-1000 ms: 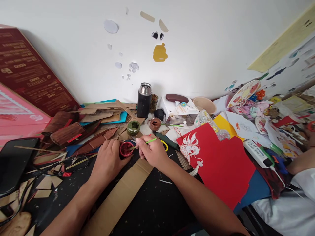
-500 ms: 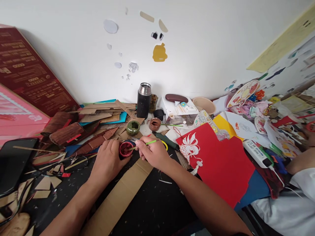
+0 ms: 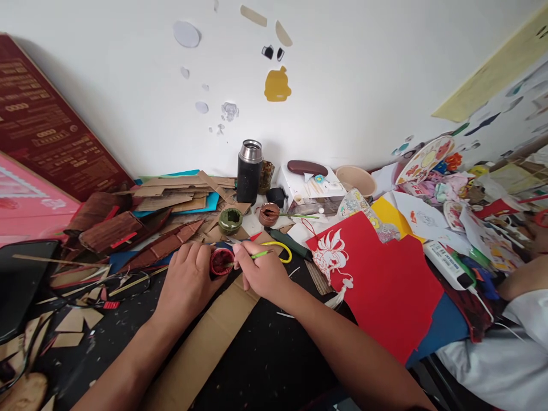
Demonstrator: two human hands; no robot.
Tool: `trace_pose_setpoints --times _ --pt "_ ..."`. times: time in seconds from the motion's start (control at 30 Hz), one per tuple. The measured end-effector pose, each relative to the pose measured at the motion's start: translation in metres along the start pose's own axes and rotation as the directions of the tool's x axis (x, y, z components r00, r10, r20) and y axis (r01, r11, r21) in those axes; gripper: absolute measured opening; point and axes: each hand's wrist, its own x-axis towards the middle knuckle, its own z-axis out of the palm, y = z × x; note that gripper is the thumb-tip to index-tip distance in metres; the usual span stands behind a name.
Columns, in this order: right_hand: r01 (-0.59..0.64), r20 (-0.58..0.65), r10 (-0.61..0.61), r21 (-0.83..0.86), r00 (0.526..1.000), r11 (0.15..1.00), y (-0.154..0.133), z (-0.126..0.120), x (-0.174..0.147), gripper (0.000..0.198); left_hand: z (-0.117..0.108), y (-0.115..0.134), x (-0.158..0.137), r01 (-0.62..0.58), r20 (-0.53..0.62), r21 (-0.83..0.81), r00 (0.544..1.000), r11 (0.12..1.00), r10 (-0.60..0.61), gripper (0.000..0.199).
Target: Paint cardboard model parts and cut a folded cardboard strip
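Observation:
My left hand (image 3: 187, 278) is closed around a small jar of dark red paint (image 3: 221, 261), holding it tilted toward me. Between the fingers of my right hand (image 3: 262, 273) is a paintbrush (image 3: 260, 254) with a bright green handle, its tip down inside the jar. A long strip of brown cardboard (image 3: 214, 337) lies on the black table under my hands. Just beyond them stand a jar of green paint (image 3: 230, 221) and a jar of brown paint (image 3: 269, 214). Yellow-handled scissors (image 3: 282, 250) lie beside my right hand, partly hidden by it.
A black thermos (image 3: 250, 173) stands against the wall behind the jars. Cardboard pieces (image 3: 171, 194) are stacked at the back left, near brown-painted rolls (image 3: 109, 228). Red paper (image 3: 381, 285) covers the right side. A person's arm (image 3: 524, 279) rests at the far right.
The brush has moved within the red paint jar, and my right hand has shifted slightly left. The whole view has tilted a little; my left hand keeps its hold.

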Motion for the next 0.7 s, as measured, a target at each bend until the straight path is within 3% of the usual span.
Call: trace_pose_setpoints --times 0.17,0.43,0.53,0.7 --pt "-0.130 0.005 0.137 0.344 0.991 0.930 0.017 0.013 0.005 0.051 0.002 -0.002 0.000 0.006 -0.013 -0.033 1.000 0.999 -0.006 0.022" --pt "-0.105 0.003 0.119 0.490 0.993 0.865 0.013 0.010 0.013 0.059 0.002 -0.001 0.001 0.055 0.006 -0.074 0.998 0.996 -0.055 0.024" --pt "-0.056 0.020 0.052 0.412 0.998 0.909 0.008 0.005 0.010 0.053 0.001 -0.002 0.000 0.040 -0.006 -0.086 0.999 0.996 -0.041 0.025" --pt "0.014 0.051 -0.017 0.072 0.999 0.997 0.004 -0.005 0.006 0.046 0.001 -0.004 0.001 0.014 -0.016 -0.078 1.000 0.997 -0.015 0.025"
